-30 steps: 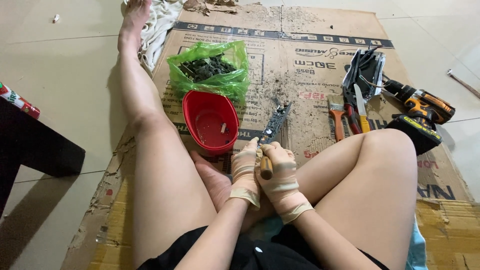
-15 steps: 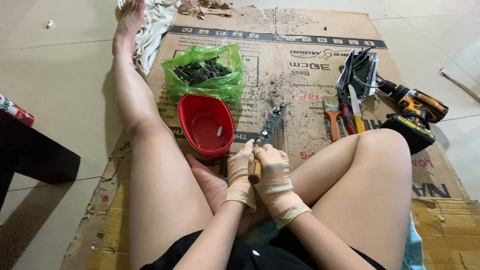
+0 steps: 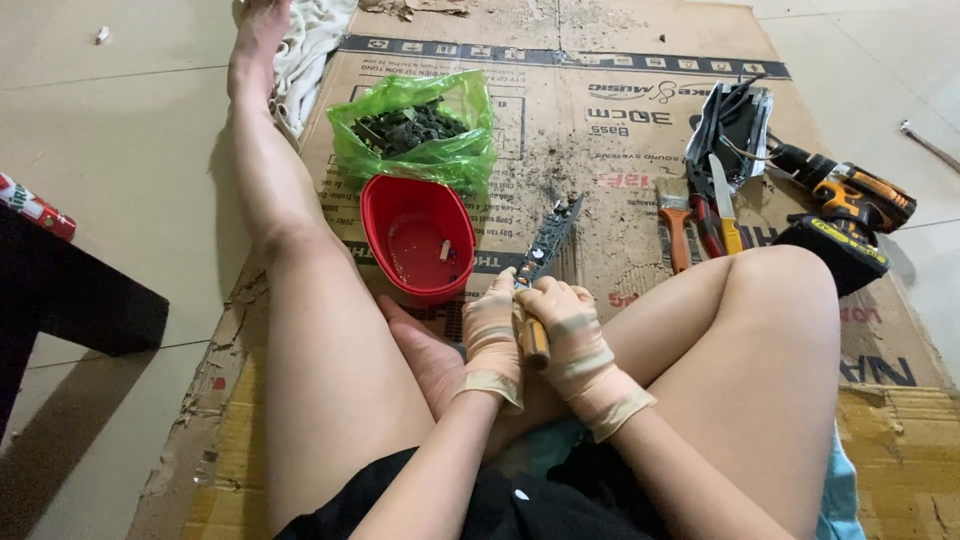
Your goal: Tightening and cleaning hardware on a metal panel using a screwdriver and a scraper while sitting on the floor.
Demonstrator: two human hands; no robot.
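1. The person sits on a flattened cardboard sheet (image 3: pixel 620 90) on the floor, one leg stretched out, the other bent up.
2. Both hands meet low between the legs, each wrapped in a beige bandage-like covering.
3. The left hand (image 3: pixel 492 330) is curled closed, its fingers pressed against the near end of a narrow dark circuit board strip (image 3: pixel 552 235).
4. The right hand (image 3: pixel 572 335) is closed in a fist around a wooden handle (image 3: pixel 534 342), which stands between the two hands; what tool it belongs to I cannot tell.
5. The strip slants up and away from the hands over the cardboard, its far end free and pointing toward the dust scattered there.
6. A red bowl (image 3: pixel 418 238) sits just beside the hands to the left, with a few small bits inside.
7. Behind the bowl, touching it, a green plastic bag (image 3: pixel 412 130) holds dark pieces.
8. Well to the right lie a paintbrush (image 3: pixel 676 215), a yellow-handled knife (image 3: pixel 724 200) and an orange-and-black cordless drill (image 3: pixel 845 215).
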